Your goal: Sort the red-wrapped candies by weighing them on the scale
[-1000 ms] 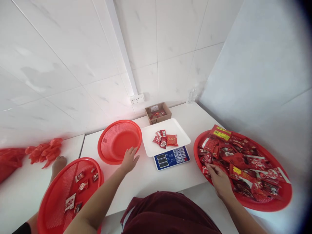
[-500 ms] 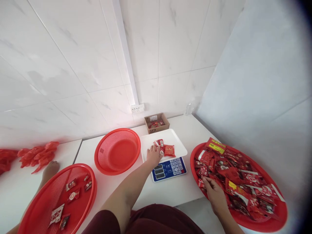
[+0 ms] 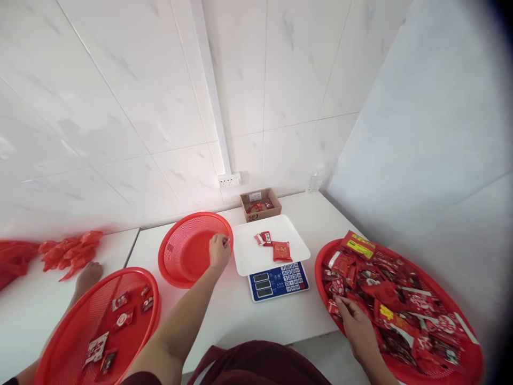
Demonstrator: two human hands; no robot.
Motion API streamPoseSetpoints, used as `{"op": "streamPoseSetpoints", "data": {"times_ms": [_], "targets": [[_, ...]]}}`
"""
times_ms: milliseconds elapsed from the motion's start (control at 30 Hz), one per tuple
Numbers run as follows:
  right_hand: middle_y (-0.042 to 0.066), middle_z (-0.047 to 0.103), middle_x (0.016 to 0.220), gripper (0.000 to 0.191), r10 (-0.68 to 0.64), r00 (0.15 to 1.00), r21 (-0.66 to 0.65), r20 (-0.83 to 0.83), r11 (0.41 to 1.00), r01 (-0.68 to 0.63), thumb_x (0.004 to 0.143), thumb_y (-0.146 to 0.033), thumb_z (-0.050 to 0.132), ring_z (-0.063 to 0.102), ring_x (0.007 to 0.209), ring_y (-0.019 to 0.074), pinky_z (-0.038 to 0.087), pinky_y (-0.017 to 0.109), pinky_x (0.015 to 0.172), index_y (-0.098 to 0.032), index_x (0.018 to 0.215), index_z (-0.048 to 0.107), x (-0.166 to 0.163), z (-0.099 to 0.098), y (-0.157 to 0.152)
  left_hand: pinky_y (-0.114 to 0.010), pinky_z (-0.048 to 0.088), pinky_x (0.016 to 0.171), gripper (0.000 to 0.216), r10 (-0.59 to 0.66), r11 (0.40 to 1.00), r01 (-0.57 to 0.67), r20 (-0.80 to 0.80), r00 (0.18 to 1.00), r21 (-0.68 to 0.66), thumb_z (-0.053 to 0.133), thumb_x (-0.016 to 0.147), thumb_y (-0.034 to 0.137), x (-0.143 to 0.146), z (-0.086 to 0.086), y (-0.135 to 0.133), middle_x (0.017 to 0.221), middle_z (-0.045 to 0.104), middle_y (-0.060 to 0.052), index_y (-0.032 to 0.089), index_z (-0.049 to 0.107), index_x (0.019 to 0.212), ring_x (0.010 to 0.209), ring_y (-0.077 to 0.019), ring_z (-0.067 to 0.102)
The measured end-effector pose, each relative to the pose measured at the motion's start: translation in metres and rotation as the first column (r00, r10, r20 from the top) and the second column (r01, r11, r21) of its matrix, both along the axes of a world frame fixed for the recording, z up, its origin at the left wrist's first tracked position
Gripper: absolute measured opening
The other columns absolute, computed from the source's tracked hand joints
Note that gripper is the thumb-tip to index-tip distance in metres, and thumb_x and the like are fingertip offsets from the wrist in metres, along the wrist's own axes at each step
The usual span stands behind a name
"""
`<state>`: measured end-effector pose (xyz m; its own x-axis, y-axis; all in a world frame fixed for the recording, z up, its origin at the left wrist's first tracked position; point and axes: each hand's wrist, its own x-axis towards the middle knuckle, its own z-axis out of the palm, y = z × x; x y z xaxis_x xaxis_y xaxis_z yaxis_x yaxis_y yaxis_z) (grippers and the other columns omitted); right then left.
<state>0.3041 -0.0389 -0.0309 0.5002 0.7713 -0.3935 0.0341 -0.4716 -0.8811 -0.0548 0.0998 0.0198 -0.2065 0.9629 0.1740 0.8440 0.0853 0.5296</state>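
My left hand point(image 3: 219, 249) is closed in a pinch on small red candy packets, above the right rim of an empty red basket point(image 3: 188, 251). A white scale tray point(image 3: 252, 259) beside it carries three red packets point(image 3: 272, 246) over a blue keypad scale point(image 3: 278, 281). My right hand point(image 3: 355, 323) rests with curled fingers on the near-left edge of a big red tray point(image 3: 468, 363) heaped with red snack packets point(image 3: 385, 289); what the fingers hold is hidden.
A red basket point(image 3: 60, 347) at the near left holds several small packets. Another person's hand point(image 3: 86, 278) rests behind it, near crumpled red bags point(image 3: 68, 251). A small cardboard box point(image 3: 260, 203) sits by the wall under a socket point(image 3: 230, 180).
My left hand went from the empty basket's rim to the scale tray, took packets there, and has come back left over the basket. Fewer packets lie on the scale.
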Motion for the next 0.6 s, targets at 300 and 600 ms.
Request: {"op": "streamPoseSetpoints", "data": {"times_ms": [300, 600], "targets": [[0.005, 0.069, 0.081, 0.050, -0.023, 0.999, 0.003, -0.034, 1.000, 0.023, 0.055, -0.058, 0.062, 0.063, 0.065, 0.0195, 0.053, 0.032, 0.064, -0.018, 0.085, 0.065, -0.001, 0.001, 0.000, -0.044, 0.022, 0.112, 0.056, -0.182, 0.976, 0.170, -0.085, 0.980, -0.132, 0.052, 0.082, 0.041, 0.053, -0.021, 0.009, 0.150, 0.030, -0.012, 0.021, 0.041, 0.133, 0.140, -0.0285, 0.019], [0.007, 0.070, 0.088, 0.053, 0.030, 1.000, 0.013, -0.006, 0.999, -0.029, 0.059, -0.061, 0.059, 0.064, 0.074, 0.0219, 0.053, 0.032, 0.065, -0.018, 0.089, 0.065, 0.004, -0.010, -0.001, -0.062, 0.008, 0.107, 0.090, -0.400, 0.823, 0.318, -0.081, 0.913, -0.470, 0.046, 0.071, 0.071, 0.150, -0.027, 0.042, 0.157, 0.005, -0.011, 0.029, 0.019, 0.146, 0.141, -0.0398, -0.001]]}}
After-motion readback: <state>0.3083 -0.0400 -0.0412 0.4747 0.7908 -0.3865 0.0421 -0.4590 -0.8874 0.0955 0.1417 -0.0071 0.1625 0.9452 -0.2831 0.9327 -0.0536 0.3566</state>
